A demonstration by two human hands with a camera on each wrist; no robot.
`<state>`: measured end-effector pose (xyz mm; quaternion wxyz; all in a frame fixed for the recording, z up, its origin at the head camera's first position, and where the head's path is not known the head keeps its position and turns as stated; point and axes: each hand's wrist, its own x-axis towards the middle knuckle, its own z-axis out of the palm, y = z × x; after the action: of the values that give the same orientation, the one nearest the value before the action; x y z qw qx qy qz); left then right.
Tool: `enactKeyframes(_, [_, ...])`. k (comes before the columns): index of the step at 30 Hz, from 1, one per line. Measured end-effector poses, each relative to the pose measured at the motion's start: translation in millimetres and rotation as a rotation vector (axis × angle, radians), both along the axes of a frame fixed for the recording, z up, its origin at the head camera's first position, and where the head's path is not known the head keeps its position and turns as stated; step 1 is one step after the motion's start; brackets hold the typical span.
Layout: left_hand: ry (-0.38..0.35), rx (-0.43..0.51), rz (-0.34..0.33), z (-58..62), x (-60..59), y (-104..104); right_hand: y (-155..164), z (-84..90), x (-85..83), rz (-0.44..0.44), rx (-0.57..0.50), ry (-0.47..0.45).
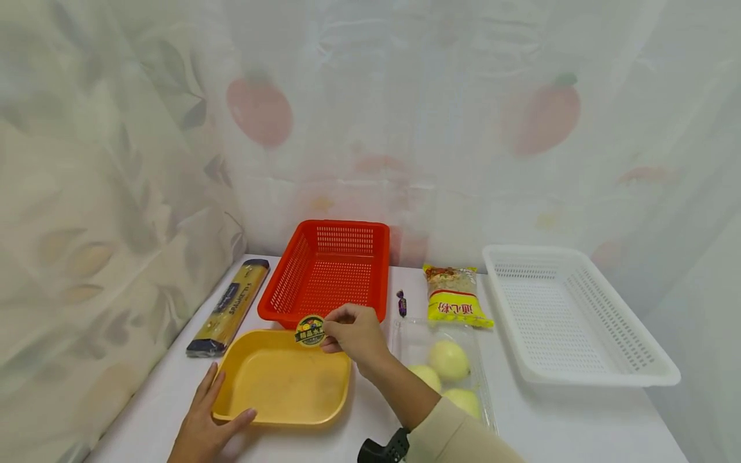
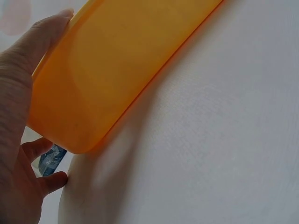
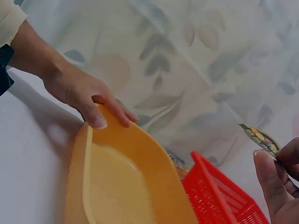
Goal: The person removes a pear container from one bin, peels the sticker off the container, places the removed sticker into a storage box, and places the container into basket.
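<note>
Over the yellow basin (image 1: 278,389), far rim: one round label (image 1: 309,331), which the right hand (image 1: 354,331) pinches; disc lies left of the fingertips. On the basin's near-left corner: left hand (image 1: 204,421), fingers spread.

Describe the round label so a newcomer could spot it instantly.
Find the yellow tray in front of the red basket. In the head view, the round label overlaps its far rim, pinched by the right hand. It alone is a flat, gold-edged disc.
</note>
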<state>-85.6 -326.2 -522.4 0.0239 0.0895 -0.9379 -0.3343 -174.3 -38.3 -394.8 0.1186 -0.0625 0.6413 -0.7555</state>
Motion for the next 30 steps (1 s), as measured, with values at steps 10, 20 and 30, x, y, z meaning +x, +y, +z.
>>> enactKeyframes(10, [0.033, 0.017, -0.004, -1.6, -0.4, 0.6, -30.7, -28.4, -5.0, -0.048, 0.087, -0.067])
enactKeyframes(20, [0.009, 0.013, 0.005, -0.4, -1.0, -0.8, -50.5, -56.1, -7.6, -0.11, 0.122, -0.164])
enactKeyframes(30, [-0.037, 0.016, 0.009, -1.4, -2.2, -0.5, -60.5, -77.0, -3.5, -0.131, 0.168, -0.188])
